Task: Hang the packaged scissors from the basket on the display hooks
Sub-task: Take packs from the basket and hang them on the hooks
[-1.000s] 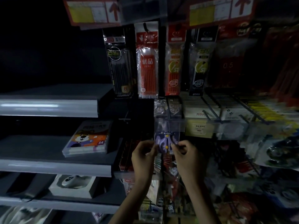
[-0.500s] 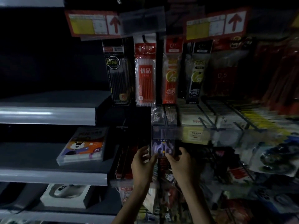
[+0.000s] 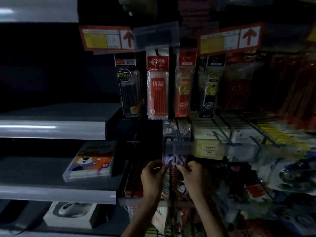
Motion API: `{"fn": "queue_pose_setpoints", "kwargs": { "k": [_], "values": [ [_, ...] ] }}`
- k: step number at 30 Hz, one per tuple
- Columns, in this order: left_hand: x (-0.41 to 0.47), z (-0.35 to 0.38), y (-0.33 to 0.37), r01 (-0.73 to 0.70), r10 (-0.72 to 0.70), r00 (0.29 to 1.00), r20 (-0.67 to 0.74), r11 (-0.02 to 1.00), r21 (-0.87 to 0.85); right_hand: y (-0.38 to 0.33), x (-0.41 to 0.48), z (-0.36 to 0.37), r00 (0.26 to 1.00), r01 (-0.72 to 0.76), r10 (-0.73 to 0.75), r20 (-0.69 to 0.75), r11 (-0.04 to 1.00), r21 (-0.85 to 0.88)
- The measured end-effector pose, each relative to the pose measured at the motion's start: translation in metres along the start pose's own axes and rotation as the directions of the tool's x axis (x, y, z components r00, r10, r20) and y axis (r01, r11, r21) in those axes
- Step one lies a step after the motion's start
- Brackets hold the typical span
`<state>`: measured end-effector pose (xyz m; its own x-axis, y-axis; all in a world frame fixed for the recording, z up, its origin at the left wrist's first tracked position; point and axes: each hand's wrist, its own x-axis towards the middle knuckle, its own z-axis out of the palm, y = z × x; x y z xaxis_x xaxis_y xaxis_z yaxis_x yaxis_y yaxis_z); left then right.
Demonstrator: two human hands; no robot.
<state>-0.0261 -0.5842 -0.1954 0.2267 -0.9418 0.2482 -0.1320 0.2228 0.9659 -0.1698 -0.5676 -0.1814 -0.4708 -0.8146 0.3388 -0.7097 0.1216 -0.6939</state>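
Observation:
A packaged pair of scissors with purple handles and a yellow pivot dot is held up in front of a dark display hook, just under a clear price strip. My left hand pinches the package's left edge. My right hand pinches its right edge. The package top is hidden behind the price strip, so I cannot tell whether it sits on the hook. The basket is out of view.
Pen refill packs hang on hooks above. Boxed goods on wire pegs fill the right. Grey shelves at the left carry a crayon box and a white boxed item.
My view has tilted up, so the shelves sit lower in frame. Both hands have stayed on the scissors package and held it close under the price strip, shifting slightly left.

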Motion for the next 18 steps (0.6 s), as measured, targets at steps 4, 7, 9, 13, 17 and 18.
{"fn": "queue_pose_setpoints", "kwargs": {
  "k": [4,7,9,13,17,18],
  "values": [
    [0.0,0.0,-0.004,0.012,-0.012,1.0,0.016,1.0,0.002,0.004,0.0,0.007,1.0,-0.017,0.017,-0.001,1.0,-0.001],
    [-0.002,-0.001,-0.005,0.005,-0.006,1.0,0.013,1.0,0.024,0.006,-0.001,0.007,1.0,-0.009,0.009,0.003,0.999,-0.044],
    [-0.003,-0.002,-0.005,0.011,-0.011,1.0,0.012,0.999,0.036,0.005,-0.003,0.004,1.0,-0.009,0.009,0.006,0.999,-0.036],
    [-0.007,-0.005,-0.006,0.035,-0.036,0.999,0.009,0.998,0.051,0.005,-0.008,0.005,0.999,-0.051,0.052,0.013,0.998,-0.031],
    [-0.007,-0.008,-0.01,0.027,-0.027,1.0,-0.004,0.995,0.101,0.007,-0.013,0.003,0.998,-0.056,0.056,-0.003,0.997,-0.061],
    [-0.007,-0.009,-0.01,0.026,-0.026,1.0,0.002,0.994,0.106,0.007,-0.015,0.002,0.998,-0.055,0.055,0.002,0.997,-0.055]
  ]
}}
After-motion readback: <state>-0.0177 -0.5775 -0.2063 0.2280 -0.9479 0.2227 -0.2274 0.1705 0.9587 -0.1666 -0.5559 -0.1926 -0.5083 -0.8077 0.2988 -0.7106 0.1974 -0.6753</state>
